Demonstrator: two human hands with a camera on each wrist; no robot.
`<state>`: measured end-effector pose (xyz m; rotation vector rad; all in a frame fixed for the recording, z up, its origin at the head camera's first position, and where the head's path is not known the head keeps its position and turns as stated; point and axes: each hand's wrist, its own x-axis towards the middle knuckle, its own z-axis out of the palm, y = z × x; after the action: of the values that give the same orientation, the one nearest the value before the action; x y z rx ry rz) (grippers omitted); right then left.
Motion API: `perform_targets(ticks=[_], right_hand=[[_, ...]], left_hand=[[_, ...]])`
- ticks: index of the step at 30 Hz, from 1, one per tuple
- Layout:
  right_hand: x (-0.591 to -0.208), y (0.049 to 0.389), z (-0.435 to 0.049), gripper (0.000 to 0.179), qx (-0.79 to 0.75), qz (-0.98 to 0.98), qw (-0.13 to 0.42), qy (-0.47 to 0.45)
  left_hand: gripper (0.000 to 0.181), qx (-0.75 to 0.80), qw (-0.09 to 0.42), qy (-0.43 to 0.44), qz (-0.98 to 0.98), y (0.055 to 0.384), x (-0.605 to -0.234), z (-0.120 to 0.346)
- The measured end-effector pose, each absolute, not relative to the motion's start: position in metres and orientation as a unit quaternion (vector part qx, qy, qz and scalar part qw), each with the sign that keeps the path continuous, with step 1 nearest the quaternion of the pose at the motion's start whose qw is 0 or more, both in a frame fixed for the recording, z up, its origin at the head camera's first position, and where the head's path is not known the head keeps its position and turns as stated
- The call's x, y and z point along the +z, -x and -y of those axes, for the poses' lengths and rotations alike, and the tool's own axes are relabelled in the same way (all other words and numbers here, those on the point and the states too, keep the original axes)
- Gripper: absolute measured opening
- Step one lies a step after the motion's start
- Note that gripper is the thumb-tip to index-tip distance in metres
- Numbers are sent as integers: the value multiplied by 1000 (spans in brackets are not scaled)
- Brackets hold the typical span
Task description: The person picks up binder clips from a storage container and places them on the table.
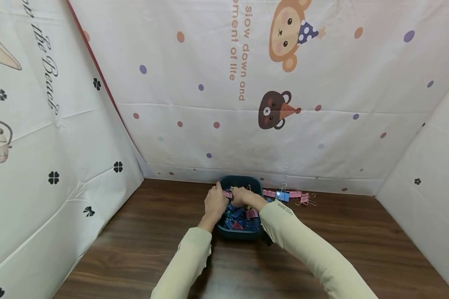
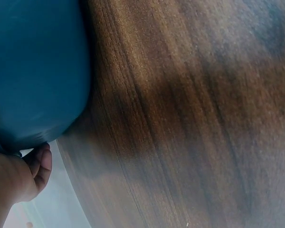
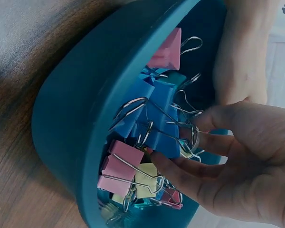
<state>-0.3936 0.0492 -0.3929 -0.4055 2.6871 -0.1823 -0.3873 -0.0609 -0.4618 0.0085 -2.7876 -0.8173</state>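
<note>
A dark teal basin (image 1: 239, 235) holds a heap of binder clips in blue, pink and yellow. My left hand (image 1: 215, 202) grips the basin's far left rim, fingers bent against its outer wall in the left wrist view. Reaching in from the right, my right hand (image 3: 251, 161) has its fingers spread among the clips. Their tips touch the wire handles of a large blue binder clip (image 3: 159, 126). A pink binder clip (image 3: 121, 164) and a yellow binder clip (image 3: 146, 179) lie just below those fingertips; another pink binder clip (image 3: 166, 51) sits near the rim.
Right of the basin, along the back wall, runs a row of pink clips (image 1: 294, 194) with a blue binder clip (image 1: 282, 196) and a pink binder clip (image 1: 305, 199). A printed white cloth (image 1: 194, 137) surrounds the brown wooden table (image 1: 134, 249).
</note>
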Motion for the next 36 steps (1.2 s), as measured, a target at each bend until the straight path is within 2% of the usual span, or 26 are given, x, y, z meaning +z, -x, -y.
perform_targets(ticks=[2,7,13,23,27,30,36], right_hand=[[-396,397,-49,42,-78,-964,210,140],[-405,403,-51,18,-107,-969,187,122],[-408,400,-57,40,-148,-975,123,115],[-402,394,-64,31,-159,-973,71,153],[-399,394,-66,28,-165,-971,84,152],[-397,397,-68,40,-172,-970,100,139],[-390,400,-74,60,-197,-967,95,130]], left_hand=[[62,-280,121,-3,952,387,-461,60],[59,-281,131,-1,951,385,-461,56],[57,-275,149,3,950,385,-462,53],[58,-278,136,-1,951,384,-458,52],[58,-277,135,-3,951,385,-459,53],[58,-279,131,-5,951,387,-461,55],[60,-266,134,-7,954,388,-462,59]])
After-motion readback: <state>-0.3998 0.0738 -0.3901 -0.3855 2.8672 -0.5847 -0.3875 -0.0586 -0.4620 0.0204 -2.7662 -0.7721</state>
